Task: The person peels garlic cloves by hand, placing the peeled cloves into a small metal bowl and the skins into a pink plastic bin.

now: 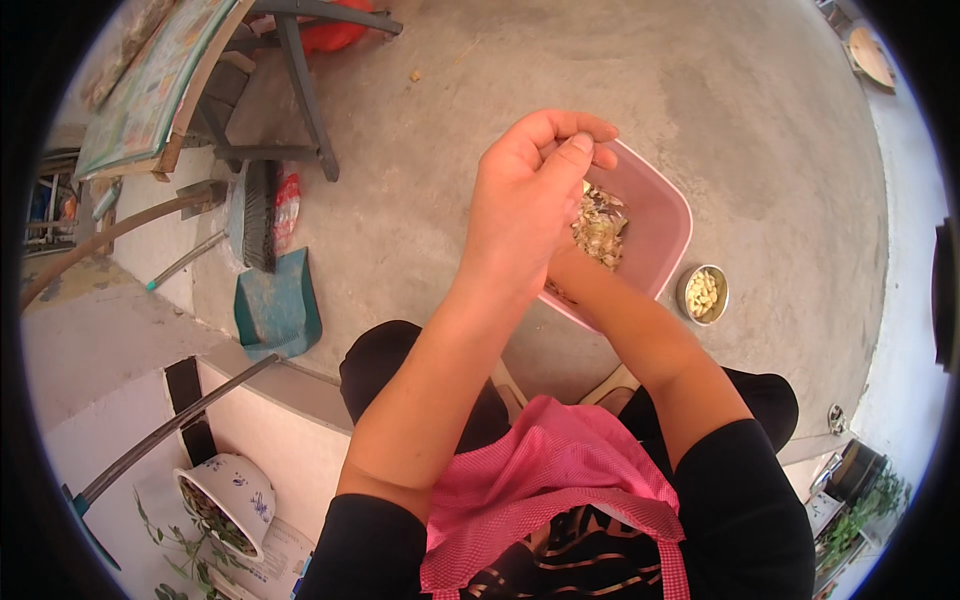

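My left hand is above the pink plastic basin, its fingers curled and the thumb tip close to the index finger. Whether anything is between those fingers cannot be seen. Behind it, my right hand reaches down into the basin; only the wrist area shows, and its fingers are hidden. Dry garlic skins cover the basin's bottom. To the basin's right, a small metal bowl stands on the floor with peeled garlic cloves in it.
A concrete floor surrounds the basin. On the left lie a teal dustpan and a broom head, near a grey-legged table. A flowered white plant pot is at lower left. My knees flank a pink checked apron.
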A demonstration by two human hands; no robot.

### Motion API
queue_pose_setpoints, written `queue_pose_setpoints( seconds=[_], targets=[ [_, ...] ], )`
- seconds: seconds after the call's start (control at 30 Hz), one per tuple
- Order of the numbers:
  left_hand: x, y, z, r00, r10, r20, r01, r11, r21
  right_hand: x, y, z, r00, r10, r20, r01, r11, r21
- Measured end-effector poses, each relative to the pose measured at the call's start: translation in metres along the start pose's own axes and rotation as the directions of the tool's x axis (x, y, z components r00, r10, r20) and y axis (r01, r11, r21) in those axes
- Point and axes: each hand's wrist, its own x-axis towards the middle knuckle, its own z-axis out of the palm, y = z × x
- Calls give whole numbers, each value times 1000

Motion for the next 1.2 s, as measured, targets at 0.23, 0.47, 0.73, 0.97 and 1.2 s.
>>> queue_pose_setpoints(
  seconds=[0.23,0.47,0.73,0.97,1.2],
  targets=[
    [0,-8,0,999,-1,34,2,1000,-29,-94,42,-70,996,82,46,-92,766,637],
    [-10,-21,11,998,-43,46,39,994,100,-198,59,-109,984,79,-159,153,68,986],
    [-23,-48,32,954,82,290,-224,836,502,-236,69,-105,929,179,-325,360,-226,905],
    [-29,-61,54,968,69,239,-184,846,501,-238,80,-94,882,207,-423,467,-273,841],
    [-18,-72,50,951,174,256,-285,813,507,-231,80,-93,856,272,-440,496,-189,847]
  ],
)
